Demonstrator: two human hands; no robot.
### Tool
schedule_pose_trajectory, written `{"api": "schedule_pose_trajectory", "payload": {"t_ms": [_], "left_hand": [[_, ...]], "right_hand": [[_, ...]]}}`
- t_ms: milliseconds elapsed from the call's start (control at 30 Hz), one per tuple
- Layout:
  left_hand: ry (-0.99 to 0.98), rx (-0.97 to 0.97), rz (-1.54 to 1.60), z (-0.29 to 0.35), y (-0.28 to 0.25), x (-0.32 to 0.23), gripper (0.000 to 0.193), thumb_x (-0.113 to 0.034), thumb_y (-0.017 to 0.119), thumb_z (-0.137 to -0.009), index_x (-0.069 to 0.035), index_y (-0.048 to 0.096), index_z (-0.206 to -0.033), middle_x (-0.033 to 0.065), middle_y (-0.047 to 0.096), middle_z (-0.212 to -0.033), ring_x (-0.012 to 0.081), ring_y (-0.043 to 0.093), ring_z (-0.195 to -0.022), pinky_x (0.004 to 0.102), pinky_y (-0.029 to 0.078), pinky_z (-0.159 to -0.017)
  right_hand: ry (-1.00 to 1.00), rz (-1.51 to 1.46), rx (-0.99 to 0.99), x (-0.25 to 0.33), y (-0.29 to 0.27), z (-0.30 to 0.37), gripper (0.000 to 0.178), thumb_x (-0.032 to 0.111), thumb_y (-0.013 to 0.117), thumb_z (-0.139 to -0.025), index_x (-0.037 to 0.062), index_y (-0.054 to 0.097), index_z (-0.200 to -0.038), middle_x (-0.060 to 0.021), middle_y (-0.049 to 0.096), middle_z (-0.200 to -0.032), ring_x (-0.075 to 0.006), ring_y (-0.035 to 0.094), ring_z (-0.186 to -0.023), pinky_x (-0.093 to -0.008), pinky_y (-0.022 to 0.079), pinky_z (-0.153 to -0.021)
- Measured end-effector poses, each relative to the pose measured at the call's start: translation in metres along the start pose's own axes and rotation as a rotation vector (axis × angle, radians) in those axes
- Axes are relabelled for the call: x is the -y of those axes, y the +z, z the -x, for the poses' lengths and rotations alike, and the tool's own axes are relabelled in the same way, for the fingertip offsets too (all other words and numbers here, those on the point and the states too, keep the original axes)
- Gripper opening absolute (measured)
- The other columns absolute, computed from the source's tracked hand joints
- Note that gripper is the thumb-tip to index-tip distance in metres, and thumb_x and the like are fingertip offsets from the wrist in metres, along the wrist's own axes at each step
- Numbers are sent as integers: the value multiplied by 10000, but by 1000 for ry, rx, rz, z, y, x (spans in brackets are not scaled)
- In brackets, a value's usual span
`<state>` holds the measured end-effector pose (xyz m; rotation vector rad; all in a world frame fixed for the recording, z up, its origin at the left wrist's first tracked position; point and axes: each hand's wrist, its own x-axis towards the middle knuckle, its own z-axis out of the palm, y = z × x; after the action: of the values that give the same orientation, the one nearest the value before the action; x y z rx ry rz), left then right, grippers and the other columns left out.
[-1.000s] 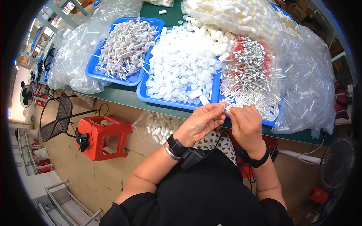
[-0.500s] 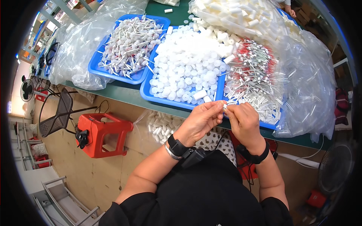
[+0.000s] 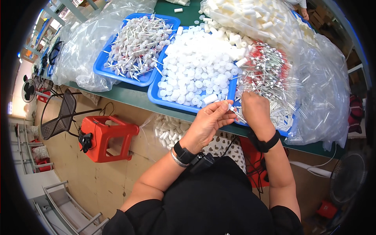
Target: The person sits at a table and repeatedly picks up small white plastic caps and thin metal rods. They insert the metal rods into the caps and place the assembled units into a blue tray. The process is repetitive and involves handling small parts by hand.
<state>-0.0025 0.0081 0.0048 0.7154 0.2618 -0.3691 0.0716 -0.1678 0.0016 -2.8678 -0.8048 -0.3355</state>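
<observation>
- red plastic stool (image 3: 96, 145) sat on the floor, some black gadget (image 3: 85, 141) against its side
- black mesh chair (image 3: 65, 113) was near it, further left
- desk-type fan (image 3: 29, 90) stood far left, grey fan (image 3: 347, 178) lower right

No readable text, labels, numbers or signs anywhere.

On my feed, the bare right hand (image 3: 256, 112) has moved from the bare left hand (image 3: 212, 116) to the thin, silvery pins (image 3: 270, 70); a co-worker's bare hand (image 3: 304, 14) has appeared.

Tan flr (image 3: 109, 182); red stool (image 3: 98, 150), blk chair (image 3: 68, 107) L; fan (image 3: 347, 177) R.
</observation>
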Motion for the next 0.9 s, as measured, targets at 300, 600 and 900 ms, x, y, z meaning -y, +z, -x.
{"api": "schedule_pose_trajectory", "payload": {"t_ms": [300,600,900], "left_hand": [[133,-49,66,0,-1,-13,370,-210,570,-972,33,539,-1249,121,636,-1046,177,632,-976,295,528,-889],[136,-59,61,-1,6,-10,360,-228,589,-964,16,560,-1226,115,644,-1025,179,634,-970,296,528,-886],[115,45,-37,1,12,3,388,-210,566,-975,18,530,-1286,122,630,-1165,181,613,-1037,314,498,-939]], "right_hand": [[135,-697,14,13,-51,26,47,29,635,-831,14,590,-832,-104,622,-705,-196,583,-523,-302,446,-496],[75,-686,-40,16,-60,37,50,21,640,-826,-3,600,-844,-116,625,-713,-202,606,-553,-295,474,-509],[191,-1001,40,16,-50,37,106,100,610,-915,-2,618,-887,-64,615,-733,-130,561,-533,-247,436,-492]]}}
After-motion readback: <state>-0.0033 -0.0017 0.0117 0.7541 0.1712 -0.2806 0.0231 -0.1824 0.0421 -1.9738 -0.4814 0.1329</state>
